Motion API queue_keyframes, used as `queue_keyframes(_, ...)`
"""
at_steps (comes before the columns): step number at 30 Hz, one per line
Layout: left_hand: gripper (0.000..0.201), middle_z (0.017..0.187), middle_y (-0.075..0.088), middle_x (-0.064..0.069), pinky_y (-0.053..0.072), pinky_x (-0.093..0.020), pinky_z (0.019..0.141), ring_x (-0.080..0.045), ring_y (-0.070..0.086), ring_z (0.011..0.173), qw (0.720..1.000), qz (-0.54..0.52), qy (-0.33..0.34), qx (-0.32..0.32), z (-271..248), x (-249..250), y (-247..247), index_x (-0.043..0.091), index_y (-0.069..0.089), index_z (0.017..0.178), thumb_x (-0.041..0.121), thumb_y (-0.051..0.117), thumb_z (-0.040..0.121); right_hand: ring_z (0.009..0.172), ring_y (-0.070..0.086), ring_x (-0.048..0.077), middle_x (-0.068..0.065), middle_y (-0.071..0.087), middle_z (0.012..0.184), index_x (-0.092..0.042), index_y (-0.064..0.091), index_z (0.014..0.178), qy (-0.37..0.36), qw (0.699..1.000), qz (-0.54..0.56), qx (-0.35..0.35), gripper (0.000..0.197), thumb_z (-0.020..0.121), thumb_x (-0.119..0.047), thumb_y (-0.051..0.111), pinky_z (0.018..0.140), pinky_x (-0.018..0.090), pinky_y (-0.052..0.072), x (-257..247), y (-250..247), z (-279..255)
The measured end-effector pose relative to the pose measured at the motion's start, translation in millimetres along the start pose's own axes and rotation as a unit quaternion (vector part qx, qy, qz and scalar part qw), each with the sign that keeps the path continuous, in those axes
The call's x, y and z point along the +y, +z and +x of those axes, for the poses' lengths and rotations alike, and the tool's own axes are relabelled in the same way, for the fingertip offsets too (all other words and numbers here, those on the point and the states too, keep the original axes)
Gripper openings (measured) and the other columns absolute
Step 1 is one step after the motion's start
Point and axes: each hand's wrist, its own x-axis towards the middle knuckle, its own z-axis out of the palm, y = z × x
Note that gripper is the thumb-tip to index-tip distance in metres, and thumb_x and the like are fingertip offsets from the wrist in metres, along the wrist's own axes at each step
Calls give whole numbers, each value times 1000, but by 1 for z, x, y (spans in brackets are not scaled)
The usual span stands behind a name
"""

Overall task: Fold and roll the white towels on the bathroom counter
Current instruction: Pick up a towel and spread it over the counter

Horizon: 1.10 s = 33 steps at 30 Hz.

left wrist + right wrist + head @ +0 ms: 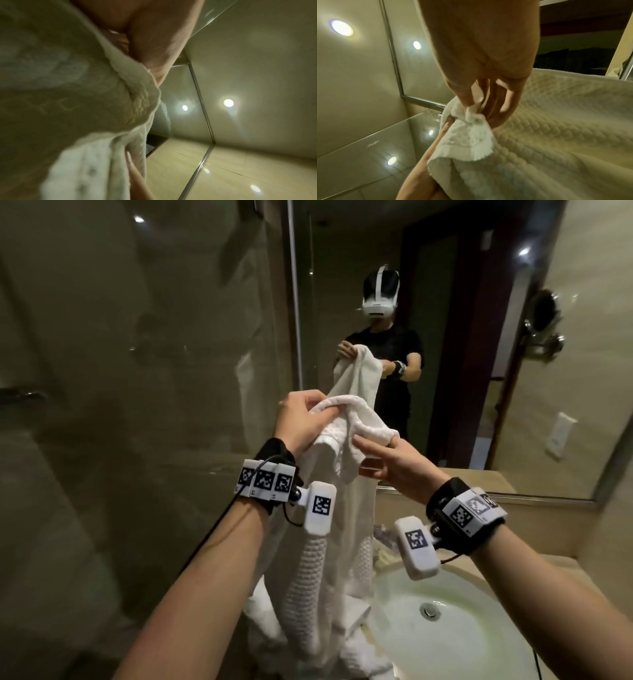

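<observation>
A white waffle-weave towel (342, 542) hangs in front of me, its lower end reaching the counter left of the sink. My left hand (308, 419) grips the bunched top edge, with the fingers curled round the cloth. My right hand (383, 450) is just to the right, pinching a towel corner between thumb and fingers while the other fingers stay straight. The right wrist view shows that pinch (476, 108) on the hemmed corner, with the towel (556, 135) spreading away below. In the left wrist view the towel (102, 101) fills the left side under my left hand (154, 40).
More white towelling (267, 611) lies heaped on the counter under the hanging towel. The white sink (479, 594) is at lower right. A mirror (445, 371) stands straight ahead and a glass shower wall (137, 371) on the left.
</observation>
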Motion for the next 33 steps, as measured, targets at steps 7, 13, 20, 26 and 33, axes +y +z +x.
queue_keyframes(7, 25, 75, 73, 0, 49, -27, 62, -7, 64, 66, 995, -53, -56, -59, -16, -26, 35, 12, 72, 89, 35, 74, 81, 62, 62, 5, 2, 70, 75, -3, 64, 103, 5, 980, 132, 146, 19, 98, -1, 45, 58, 11, 52, -16, -25, -24)
queue_keyframes(13, 38, 95, 73, -6, 52, -24, 65, -20, 70, 82, 951, -139, -88, -262, -64, -41, 80, 8, 60, 114, 40, 55, 94, 52, 65, 5, 3, 69, 61, 2, 64, 81, 9, 942, 202, 269, 31, 95, 12, 39, 53, 12, 52, -20, -48, -50)
queue_keyframes(20, 64, 113, 59, 0, 52, -28, 87, -14, 60, 102, 933, -54, -106, -340, -113, -37, 133, 17, 46, 121, 40, 81, 72, 73, 73, 16, 15, 73, 88, 5, 63, 104, 5, 934, 234, 271, 17, 97, -1, 49, 69, 25, 60, -24, -74, -78)
queue_keyframes(26, 83, 125, 57, 4, 54, -32, 90, -14, 59, 110, 959, -51, -128, -246, -135, -30, 202, 22, 34, 136, 44, 80, 72, 86, 73, 19, 17, 72, 102, 4, 64, 115, -13, 948, 224, 226, 25, 99, -9, 50, 76, 31, 60, -48, -100, -110)
queue_keyframes(33, 31, 110, 70, -12, 51, -49, 95, -25, 65, 104, 964, -11, -125, -235, -123, -45, 238, 12, 63, 112, 25, 62, 84, 101, 69, 19, 16, 70, 113, -1, 66, 114, -37, 959, 139, 246, 27, 101, -13, 47, 99, 37, 51, -82, -163, -166)
